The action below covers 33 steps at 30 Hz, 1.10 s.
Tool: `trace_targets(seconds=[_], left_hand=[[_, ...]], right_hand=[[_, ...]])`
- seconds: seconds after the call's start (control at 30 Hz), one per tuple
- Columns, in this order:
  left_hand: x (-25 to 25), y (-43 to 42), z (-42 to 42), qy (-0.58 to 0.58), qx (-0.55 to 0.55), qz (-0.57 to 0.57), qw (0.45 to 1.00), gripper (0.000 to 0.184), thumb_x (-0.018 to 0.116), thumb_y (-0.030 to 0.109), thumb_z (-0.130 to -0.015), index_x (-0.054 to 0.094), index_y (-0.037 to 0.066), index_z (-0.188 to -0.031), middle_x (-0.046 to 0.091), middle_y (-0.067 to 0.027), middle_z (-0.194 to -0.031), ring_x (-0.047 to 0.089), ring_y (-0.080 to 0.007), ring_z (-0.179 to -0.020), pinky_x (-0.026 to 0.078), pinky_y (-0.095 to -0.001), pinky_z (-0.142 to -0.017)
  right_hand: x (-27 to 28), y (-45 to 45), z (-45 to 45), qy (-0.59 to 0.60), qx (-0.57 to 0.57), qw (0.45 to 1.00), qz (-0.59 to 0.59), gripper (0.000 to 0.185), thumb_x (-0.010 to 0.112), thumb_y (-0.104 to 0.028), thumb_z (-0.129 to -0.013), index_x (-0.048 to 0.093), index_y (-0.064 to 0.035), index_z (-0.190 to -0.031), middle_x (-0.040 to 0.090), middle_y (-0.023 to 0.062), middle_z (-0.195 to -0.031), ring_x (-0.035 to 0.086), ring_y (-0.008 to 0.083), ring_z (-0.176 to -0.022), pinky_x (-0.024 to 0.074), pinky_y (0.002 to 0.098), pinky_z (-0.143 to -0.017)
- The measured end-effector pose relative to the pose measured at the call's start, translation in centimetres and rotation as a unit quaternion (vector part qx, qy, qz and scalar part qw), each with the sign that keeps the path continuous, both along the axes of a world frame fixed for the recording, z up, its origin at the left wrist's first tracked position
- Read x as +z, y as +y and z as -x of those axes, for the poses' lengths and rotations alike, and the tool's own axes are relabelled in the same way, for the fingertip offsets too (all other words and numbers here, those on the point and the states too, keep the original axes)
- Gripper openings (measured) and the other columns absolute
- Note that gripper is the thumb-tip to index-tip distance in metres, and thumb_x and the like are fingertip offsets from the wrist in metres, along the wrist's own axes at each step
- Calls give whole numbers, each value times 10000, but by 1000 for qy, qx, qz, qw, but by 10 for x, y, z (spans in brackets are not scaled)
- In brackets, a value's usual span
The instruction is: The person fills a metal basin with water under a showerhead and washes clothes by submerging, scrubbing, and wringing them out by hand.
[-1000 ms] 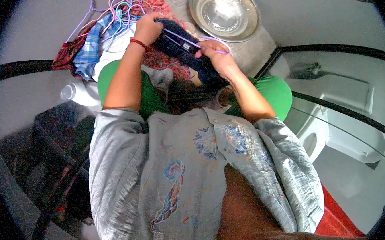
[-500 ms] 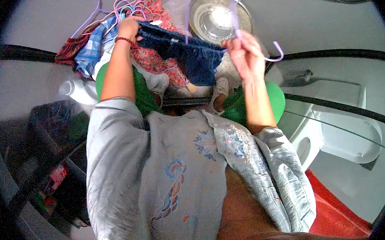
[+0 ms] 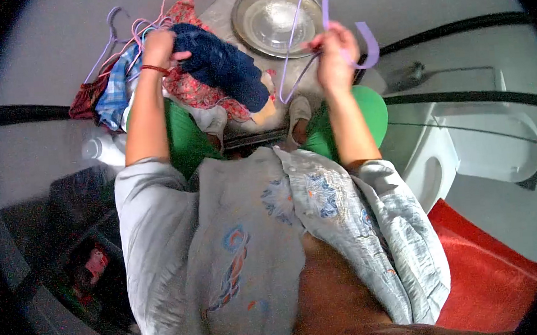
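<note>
I see a lilac hanger (image 3: 325,5), navy garment (image 3: 221,65), blue-and-white plaid cloth (image 3: 111,92), mottled red fabric (image 3: 193,90), green trousers (image 3: 372,120) and grey shirt (image 3: 161,237) with blue-and-orange embroidery (image 3: 235,238).

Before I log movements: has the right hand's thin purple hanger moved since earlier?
Yes: the thin purple hanger has shifted rightward relative to the round metal basin.
</note>
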<state>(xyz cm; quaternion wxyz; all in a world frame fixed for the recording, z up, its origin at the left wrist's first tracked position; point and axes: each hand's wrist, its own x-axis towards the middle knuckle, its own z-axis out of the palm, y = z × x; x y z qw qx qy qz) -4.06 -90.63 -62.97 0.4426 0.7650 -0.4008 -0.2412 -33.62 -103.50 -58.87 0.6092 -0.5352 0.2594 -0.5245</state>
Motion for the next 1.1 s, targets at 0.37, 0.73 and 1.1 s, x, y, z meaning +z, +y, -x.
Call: trace_targets(seconds=[0.37,0.73,1.1], left_hand=[[166,-20,2,191,1,231,954,244,366,28,-818,485,-69,-1007,580,-147,-899,597,-231,-756,551,-305,-571],[232,-126,39,272,-214,247,905,132,403,13,-767,502,-29,-844,565,-139,-755,578,-226,-645,502,-308,-544],[28,-284,-45,31,1,52,998,456,466,360,-809,505,-27,-1047,570,-175,-937,573,-265,-833,504,-346,-633]], right_hand=[[-211,65,-27,623,249,656,345,178,464,-73,-714,598,-7,-810,598,173,-756,593,315,-664,467,412,-566],[-29,-84,-86,46,174,858,-482,669,534,-443,-778,216,-153,-1290,154,118,-1334,390,406,-1045,335,693,-715],[-101,-234,-41,269,-37,902,-336,303,508,-220,-809,471,-31,-1042,598,128,-868,571,224,-641,484,357,-462]])
